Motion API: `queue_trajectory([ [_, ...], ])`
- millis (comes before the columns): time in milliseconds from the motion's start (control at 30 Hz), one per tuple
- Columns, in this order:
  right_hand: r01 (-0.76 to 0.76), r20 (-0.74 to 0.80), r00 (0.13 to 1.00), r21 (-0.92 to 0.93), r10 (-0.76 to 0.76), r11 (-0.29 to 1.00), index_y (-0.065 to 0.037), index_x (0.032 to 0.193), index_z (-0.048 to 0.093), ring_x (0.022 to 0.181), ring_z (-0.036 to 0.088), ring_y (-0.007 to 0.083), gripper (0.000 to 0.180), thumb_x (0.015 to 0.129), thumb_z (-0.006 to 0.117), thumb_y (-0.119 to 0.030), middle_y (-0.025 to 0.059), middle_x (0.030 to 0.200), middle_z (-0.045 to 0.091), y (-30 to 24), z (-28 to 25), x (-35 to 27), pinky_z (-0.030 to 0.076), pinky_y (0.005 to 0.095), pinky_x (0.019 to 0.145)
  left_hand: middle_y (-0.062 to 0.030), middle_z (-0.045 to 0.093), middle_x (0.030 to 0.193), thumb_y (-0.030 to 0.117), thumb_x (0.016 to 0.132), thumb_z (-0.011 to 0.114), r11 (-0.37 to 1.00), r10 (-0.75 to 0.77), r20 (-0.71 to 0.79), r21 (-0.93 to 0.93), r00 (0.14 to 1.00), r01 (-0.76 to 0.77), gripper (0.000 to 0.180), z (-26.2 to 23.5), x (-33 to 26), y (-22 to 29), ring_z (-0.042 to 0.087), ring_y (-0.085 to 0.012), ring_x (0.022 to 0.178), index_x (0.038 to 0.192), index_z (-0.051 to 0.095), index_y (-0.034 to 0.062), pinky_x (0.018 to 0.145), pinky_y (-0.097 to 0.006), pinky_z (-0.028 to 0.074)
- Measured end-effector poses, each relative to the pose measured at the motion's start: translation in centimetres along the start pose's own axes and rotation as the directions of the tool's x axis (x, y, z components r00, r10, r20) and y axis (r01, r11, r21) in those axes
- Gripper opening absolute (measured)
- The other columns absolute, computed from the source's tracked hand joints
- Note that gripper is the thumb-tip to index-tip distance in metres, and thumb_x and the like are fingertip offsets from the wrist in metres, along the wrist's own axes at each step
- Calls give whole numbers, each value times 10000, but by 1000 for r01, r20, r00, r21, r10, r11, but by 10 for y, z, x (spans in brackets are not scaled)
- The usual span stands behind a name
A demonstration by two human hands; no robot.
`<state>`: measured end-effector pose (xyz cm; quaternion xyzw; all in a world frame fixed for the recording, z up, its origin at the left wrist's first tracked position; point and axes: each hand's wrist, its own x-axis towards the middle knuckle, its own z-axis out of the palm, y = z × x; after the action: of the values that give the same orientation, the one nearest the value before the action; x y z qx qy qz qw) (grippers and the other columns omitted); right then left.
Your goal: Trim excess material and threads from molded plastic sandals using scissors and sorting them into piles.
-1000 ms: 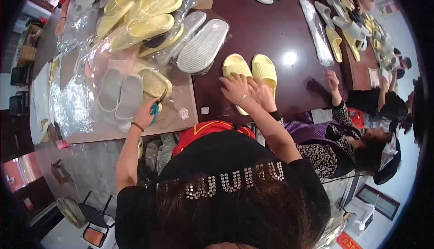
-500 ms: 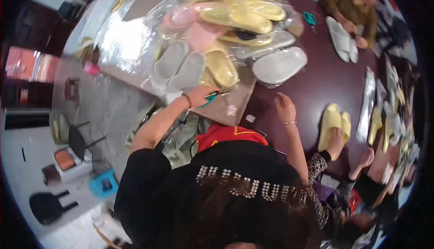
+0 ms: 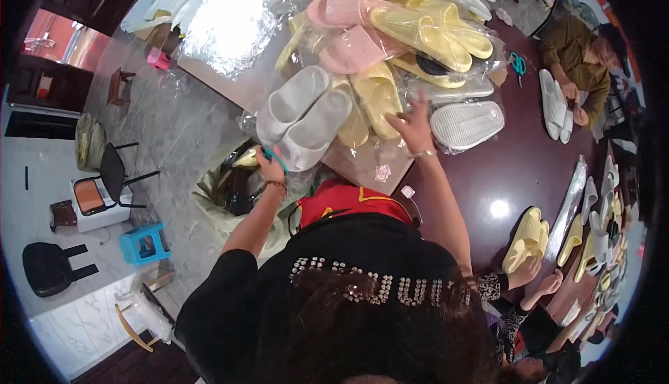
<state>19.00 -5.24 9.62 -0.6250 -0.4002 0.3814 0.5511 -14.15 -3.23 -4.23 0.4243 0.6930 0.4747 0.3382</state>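
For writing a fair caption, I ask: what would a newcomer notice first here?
The pile of bagged yellow, pink and grey slide sandals fills the upper centre. At its near edge, the right hand is spread beside a yellow slide, and the left hand holds teal-handled scissors by the grey pair.

The left hand (image 3: pixel 271 168) is curled closed, its forearm (image 3: pixel 251 220) slanting inward; the right hand (image 3: pixel 417 132), farther forward, has fingers (image 3: pixel 421 104) spread.

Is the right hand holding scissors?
No, the right hand is spread open by a bagged yellow slipper, while the left hand grips the teal-handled scissors.
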Motion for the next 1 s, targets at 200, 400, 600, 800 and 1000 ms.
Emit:
queue_trajectory([
  [200, 2, 343, 936, -239, 83, 971, 4, 1125, 458, 883, 560, 260, 537, 736, 578, -346, 200, 1058, 519, 30, 61, 20, 446, 325, 738, -143, 414, 1149, 223, 809, 551, 978, -180, 79, -94, 981, 187, 533, 16, 17, 8, 411, -209, 1020, 1216, 284, 5, 888, -286, 304],
  [400, 337, 141, 940, -254, -310, 907, 54, 1248, 252, 914, 527, 276, 775, 700, 617, -356, 219, 1130, 458, 15, 91, 7, 425, 318, 780, -171, 424, 1143, 194, 796, 557, 998, 55, 130, 16, 990, -57, 526, 33, 25, 24, 419, -242, 1041, 1201, 308, -31, 888, -305, 313],
  [600, -31, 104, 993, -229, 56, 973, 2, 1239, 306, 891, 528, 246, 640, 712, 600, -209, 166, 1060, 507, 16, 52, 1, 425, 307, 758, -171, 469, 1090, 197, 778, 573, 992, 89, 328, 54, 940, -113, 510, 61, 34, 85, 448, -253, 1012, 1183, 347, -14, 860, -319, 338],
  [800, -100, -199, 968, 248, 152, 964, -17, 1168, 401, 858, 521, 174, 438, 759, 533, -97, 87, 1028, 518, -14, -17, -31, 426, 285, 733, -103, 476, 1019, 121, 770, 578, 922, 372, 491, -295, 788, -251, 513, 127, 25, 128, 464, -185, 900, 1209, 331, 21, 791, -288, 381],
  [1000, -175, -518, 762, 414, 389, 893, -29, 1172, 391, 972, 489, 199, 448, 765, 554, -122, 114, 1069, 486, 86, -57, -89, 430, 319, 775, -168, 504, 1006, 163, 725, 617, 849, 513, 662, -298, 547, -435, 511, 189, -13, 180, 505, -297, 912, 1161, 388, 26, 773, -329, 409],
])
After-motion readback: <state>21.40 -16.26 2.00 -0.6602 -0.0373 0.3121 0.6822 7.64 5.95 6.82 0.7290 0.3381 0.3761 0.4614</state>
